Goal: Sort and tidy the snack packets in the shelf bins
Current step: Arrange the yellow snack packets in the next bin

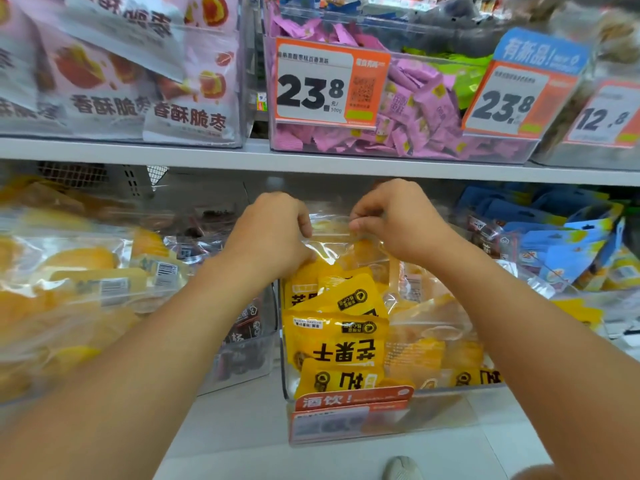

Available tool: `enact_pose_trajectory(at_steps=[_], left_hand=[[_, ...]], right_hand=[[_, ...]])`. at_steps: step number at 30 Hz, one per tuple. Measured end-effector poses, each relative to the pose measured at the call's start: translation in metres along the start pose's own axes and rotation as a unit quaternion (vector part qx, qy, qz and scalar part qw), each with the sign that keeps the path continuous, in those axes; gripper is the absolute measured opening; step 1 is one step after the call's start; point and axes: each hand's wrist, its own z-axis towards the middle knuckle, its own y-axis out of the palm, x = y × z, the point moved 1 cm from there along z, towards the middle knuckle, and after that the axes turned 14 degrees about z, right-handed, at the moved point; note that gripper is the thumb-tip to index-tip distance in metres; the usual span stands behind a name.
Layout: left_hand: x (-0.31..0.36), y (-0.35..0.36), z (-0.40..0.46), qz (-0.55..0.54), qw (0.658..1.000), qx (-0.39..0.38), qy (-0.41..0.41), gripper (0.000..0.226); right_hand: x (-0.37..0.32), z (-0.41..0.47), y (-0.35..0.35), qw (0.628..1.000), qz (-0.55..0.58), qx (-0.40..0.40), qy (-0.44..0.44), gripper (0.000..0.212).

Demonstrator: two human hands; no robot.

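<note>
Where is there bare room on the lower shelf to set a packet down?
Bare shelf board shows between the dark-packet bin and the yellow-packet bin, running forward of both. The bins themselves are crowded, and both hands pinch a clear packet.

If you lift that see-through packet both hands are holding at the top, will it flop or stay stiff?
Probably floppy: the clear packet looks like thin crinkled film, pinched at its top edge by the left hand and right hand. It likely sags below the grip. The glossy plastic may also be a bit slippery.
</note>
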Motion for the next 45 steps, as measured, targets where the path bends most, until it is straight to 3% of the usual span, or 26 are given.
enact_pose_trajectory(at_steps=[3,6,11,15,18,22,24,26,27,29,32,35,39,41,45], left_hand=[[-0.002,0.000,0.002,-0.027,1.000,-0.005,-0.004,0.026],[-0.001,0.000,0.000,-0.046,0.999,0.006,0.003,0.040],[-0.011,-0.012,0.005,-0.071,0.994,-0.075,0.034,0.072],[-0.020,-0.016,0.005,-0.047,0.994,-0.091,0.035,0.038],[-0.018,-0.012,0.004,-0.046,0.996,-0.064,0.037,0.035],[-0.020,-0.006,0.003,-0.110,0.992,-0.051,0.045,0.037],[-0.020,-0.003,0.004,-0.099,0.993,-0.031,0.056,0.021],[-0.018,-0.001,0.005,-0.086,0.995,-0.004,0.054,0.007],[-0.018,0.000,0.007,-0.085,0.995,0.008,0.048,0.008],[-0.016,0.000,0.007,-0.083,0.996,0.017,0.037,0.012],[-0.014,-0.001,0.006,-0.092,0.995,0.009,0.032,0.014],[-0.017,-0.003,0.005,-0.107,0.994,0.007,0.022,0.014],[-0.021,-0.004,0.005,-0.149,0.989,0.014,-0.018,0.022],[-0.021,-0.003,0.005,-0.191,0.981,0.016,-0.030,0.024],[-0.018,-0.002,0.003,-0.201,0.979,0.016,-0.026,0.021]], right_hand=[[-0.001,-0.002,0.002,0.993,0.111,-0.010,0.032,0.007],[0.002,-0.002,0.000,0.973,0.205,-0.040,0.095,0.010],[-0.007,0.004,0.001,0.980,0.177,-0.035,0.087,0.013],[-0.025,0.005,0.014,0.987,0.155,-0.044,0.004,0.015],[-0.023,0.008,0.030,0.980,0.189,-0.053,0.013,0.017],[-0.018,0.004,0.032,0.916,0.387,-0.076,0.073,0.016],[-0.018,0.002,0.021,0.946,0.320,-0.041,0.026,0.016],[-0.019,-0.001,0.012,0.995,0.092,0.002,-0.033,0.025],[-0.020,-0.003,0.011,0.999,0.002,0.009,-0.039,0.026],[-0.022,-0.007,0.013,0.998,-0.059,-0.002,-0.018,0.025],[-0.022,-0.010,0.012,0.999,-0.024,0.006,-0.023,0.024],[-0.023,-0.014,0.009,0.999,0.005,0.037,-0.031,0.039],[-0.021,-0.022,0.016,0.999,-0.042,0.024,0.020,0.043],[-0.020,-0.023,0.014,0.999,0.003,0.014,0.035,0.030],[-0.018,-0.024,0.014,0.993,0.113,-0.030,0.035,0.036]])
